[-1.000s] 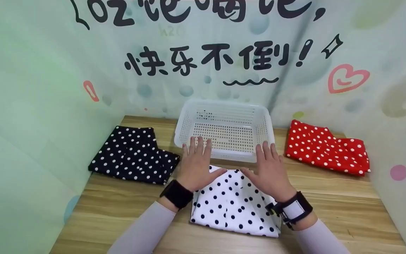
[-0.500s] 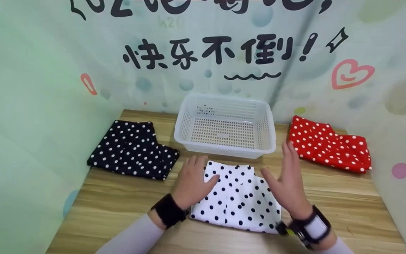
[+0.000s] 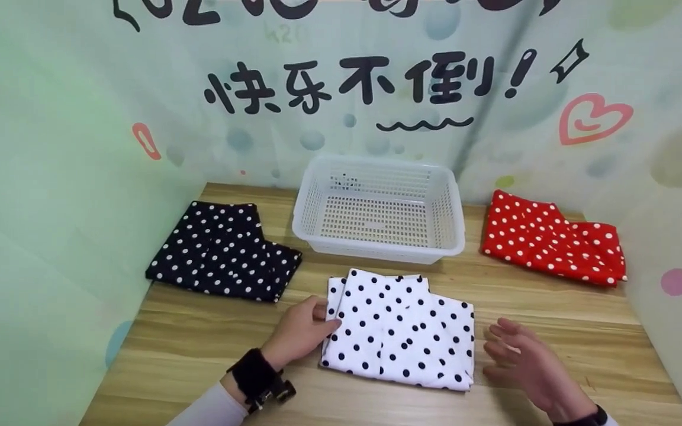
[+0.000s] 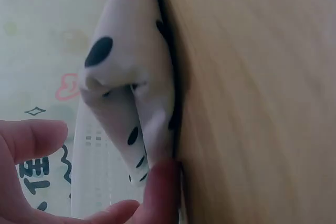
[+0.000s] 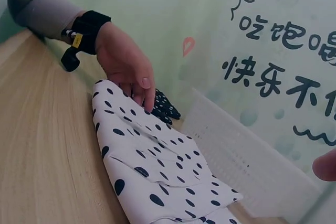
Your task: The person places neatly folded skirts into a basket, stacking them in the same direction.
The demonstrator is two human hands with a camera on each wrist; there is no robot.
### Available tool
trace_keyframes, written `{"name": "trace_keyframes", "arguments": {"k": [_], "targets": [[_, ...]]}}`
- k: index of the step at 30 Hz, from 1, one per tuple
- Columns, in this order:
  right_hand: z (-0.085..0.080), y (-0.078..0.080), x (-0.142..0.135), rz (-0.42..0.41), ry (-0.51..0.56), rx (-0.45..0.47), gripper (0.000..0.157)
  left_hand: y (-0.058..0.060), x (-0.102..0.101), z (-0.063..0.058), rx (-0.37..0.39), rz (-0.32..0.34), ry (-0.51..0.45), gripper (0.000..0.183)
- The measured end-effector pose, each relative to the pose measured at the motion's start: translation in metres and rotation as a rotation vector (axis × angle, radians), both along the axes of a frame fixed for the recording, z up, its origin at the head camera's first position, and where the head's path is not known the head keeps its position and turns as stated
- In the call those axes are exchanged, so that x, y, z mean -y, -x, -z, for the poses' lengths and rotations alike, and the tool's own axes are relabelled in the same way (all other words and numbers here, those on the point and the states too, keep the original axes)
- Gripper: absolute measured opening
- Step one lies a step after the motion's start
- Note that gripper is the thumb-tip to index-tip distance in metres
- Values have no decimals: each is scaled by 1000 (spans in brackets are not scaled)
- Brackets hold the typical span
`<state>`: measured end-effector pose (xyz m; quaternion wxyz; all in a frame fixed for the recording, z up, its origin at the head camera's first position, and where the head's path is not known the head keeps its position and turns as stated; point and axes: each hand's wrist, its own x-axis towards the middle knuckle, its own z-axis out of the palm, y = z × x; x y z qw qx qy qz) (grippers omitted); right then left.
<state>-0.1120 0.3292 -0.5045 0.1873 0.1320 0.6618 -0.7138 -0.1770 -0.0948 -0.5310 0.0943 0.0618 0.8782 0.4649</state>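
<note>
Folded white cloth [image 3: 400, 334], black-dotted, on the worktop [image 3: 199, 355] before a white basket [image 3: 376, 251]. Left hand [image 3: 296, 331] at the cloth's left edge, thumb and fingers apart; right hand [image 3: 527, 370] beside its right edge, loosely bent, holding nothing. Black cloth [image 3: 222, 249] left of the basket, red cloth [image 3: 554, 241] right, both folded, white-dotted.

A white plastic basket [image 3: 379, 251] with perforated sides and floor stands upright near the back of the wood-grain counter [image 3: 211, 349]; to its left lies a folded black cloth [image 3: 222, 254] with white dots; to its right, a folded red cloth [image 3: 554, 244], also white-dotted, lies apart from it; behind rises a pale green backdrop [image 3: 163, 83], printed with black Chinese lettering [image 3: 366, 83], a wavy line [image 3: 425, 125] and a pinkish-red heart [image 3: 591, 125].
</note>
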Motion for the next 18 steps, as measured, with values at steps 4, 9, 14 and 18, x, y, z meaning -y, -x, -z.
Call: {"name": "trace_keyframes", "arguments": {"k": [4,9,14,18], "targets": [[11,-5,-2,-71,115,16,71,-4,1,4,32,-15,-80,55],[22,-5,3,-123,155,7,74,-6,-3,4,102,-19,-193,65],[20,-1,11,-185,267,-39,45,-7,-9,6,236,0,-339,74],[17,-1,25,-229,347,-40,31,-11,-13,6,313,39,-443,65]]}}
